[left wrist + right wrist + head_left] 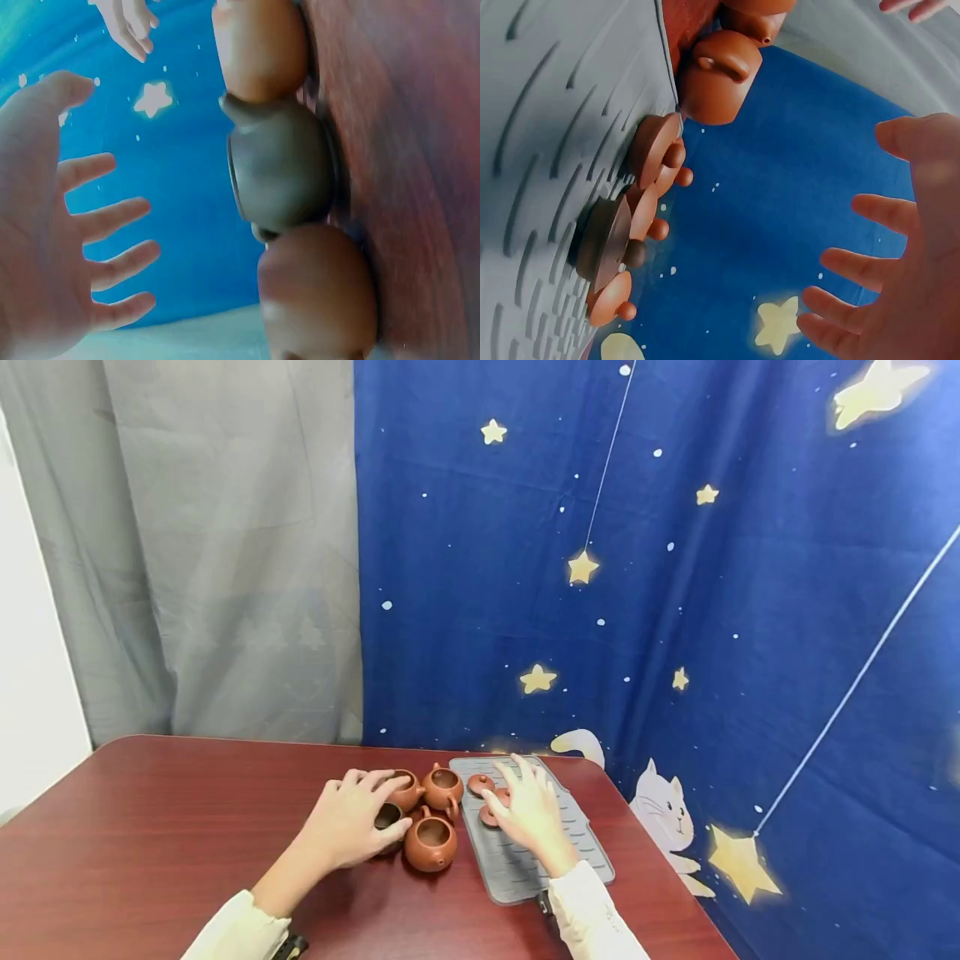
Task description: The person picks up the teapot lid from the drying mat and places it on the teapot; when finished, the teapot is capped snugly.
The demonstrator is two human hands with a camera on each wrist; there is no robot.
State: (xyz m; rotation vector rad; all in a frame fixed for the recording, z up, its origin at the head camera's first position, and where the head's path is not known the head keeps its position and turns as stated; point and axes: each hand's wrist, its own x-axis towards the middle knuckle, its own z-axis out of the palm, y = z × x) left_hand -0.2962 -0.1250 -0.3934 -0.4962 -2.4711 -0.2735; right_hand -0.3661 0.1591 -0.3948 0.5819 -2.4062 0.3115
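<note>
My left hand (345,827) hovers over a group of small lidless clay teapots, fingers spread and holding nothing. Reddish-brown teapots (431,845) stand around a dark one (388,817), partly hidden by my fingers in the head view. The left wrist view shows the dark teapot (281,165) upright between two brown ones, apart from my palm. My right hand (531,810) hangs with spread fingers above several teapot lids (481,785) on a grey ridged mat (517,881). In the right wrist view a dark lid (604,236) lies among reddish ones, knobs upward, untouched by my fingers (855,259).
A dark red wooden table (187,827) carries everything. The mat lies to the right of the teapots, near the table's right edge. Behind hang a grey curtain (247,543) and a blue curtain (480,568) with stars, close to the table's back edge.
</note>
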